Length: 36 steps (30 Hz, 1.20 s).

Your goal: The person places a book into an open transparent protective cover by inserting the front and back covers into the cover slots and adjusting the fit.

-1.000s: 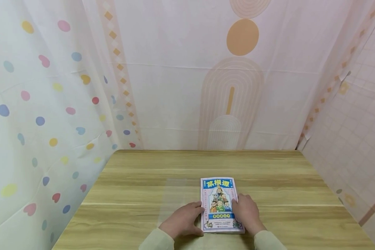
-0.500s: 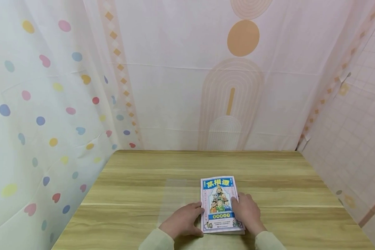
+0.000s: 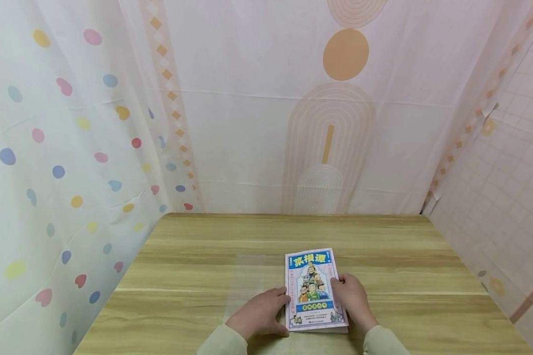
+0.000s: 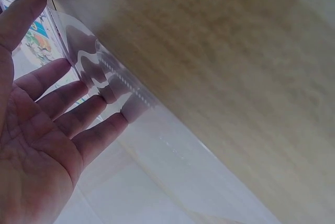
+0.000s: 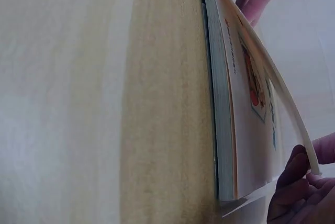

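Note:
A book (image 3: 313, 291) with a pink-and-blue cover and cartoon figures lies on the wooden table. My left hand (image 3: 262, 313) rests against its left edge, fingers stretched out. In the left wrist view, the left fingertips (image 4: 118, 122) touch a clear plastic sheet (image 4: 172, 150) beside the book. At the right edge my right hand (image 3: 353, 298) pinches a raised top layer, thumb above and fingers underneath. The right wrist view shows this bent layer (image 5: 285, 96) standing away from a thick page block (image 5: 222, 109). An illustrated surface (image 5: 251, 135) shows between them; whether it is a page or another cover, I cannot tell.
The wooden table (image 3: 182, 281) stretches out around the book. The clear sheet (image 3: 246, 271) lies flat to the left. A patterned curtain (image 3: 244, 133) hangs behind the table, with a dotted cloth (image 3: 93, 162) at the left and a checked one (image 3: 506, 192) at the right.
The book's top layer has shifted slightly, its top right corner rising and its right edge lifting. My right thumb has drawn back toward that edge. The left hand stays in place.

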### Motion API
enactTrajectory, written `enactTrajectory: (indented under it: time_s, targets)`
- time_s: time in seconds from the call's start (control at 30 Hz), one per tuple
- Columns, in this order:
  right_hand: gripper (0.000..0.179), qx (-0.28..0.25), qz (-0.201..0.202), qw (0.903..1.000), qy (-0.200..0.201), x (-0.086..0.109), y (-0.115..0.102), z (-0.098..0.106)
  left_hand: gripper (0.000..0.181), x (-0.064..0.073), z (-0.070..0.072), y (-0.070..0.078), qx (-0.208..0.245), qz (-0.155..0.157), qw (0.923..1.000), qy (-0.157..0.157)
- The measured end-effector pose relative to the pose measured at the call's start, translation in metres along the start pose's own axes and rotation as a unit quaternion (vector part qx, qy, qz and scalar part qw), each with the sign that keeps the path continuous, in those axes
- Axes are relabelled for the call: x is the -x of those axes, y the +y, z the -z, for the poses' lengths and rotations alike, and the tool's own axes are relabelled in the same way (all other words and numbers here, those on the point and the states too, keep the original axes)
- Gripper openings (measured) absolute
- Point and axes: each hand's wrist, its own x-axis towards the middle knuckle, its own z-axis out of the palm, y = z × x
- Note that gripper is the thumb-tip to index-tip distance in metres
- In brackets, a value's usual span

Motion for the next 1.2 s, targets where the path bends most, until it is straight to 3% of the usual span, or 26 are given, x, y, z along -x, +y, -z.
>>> enactTrajectory:
  time_s: [0.43,0.83,1.2]
  targets:
    - [0.039,-0.014,-0.002,0.9999,0.008,0.001,-0.002,0.002,0.074,0.002,-0.001,-0.003,-0.013,-0.012,0.9998,0.006]
    - [0.042,-0.047,0.028,0.9978,0.037,0.003,-0.008,0.007,0.073,0.0,-0.004,-0.002,-0.043,-0.009,0.999,0.003]
    - [0.038,-0.068,0.031,0.9961,0.046,0.004,-0.011,0.008,0.073,0.004,-0.002,0.0,-0.039,-0.018,0.999,0.009]
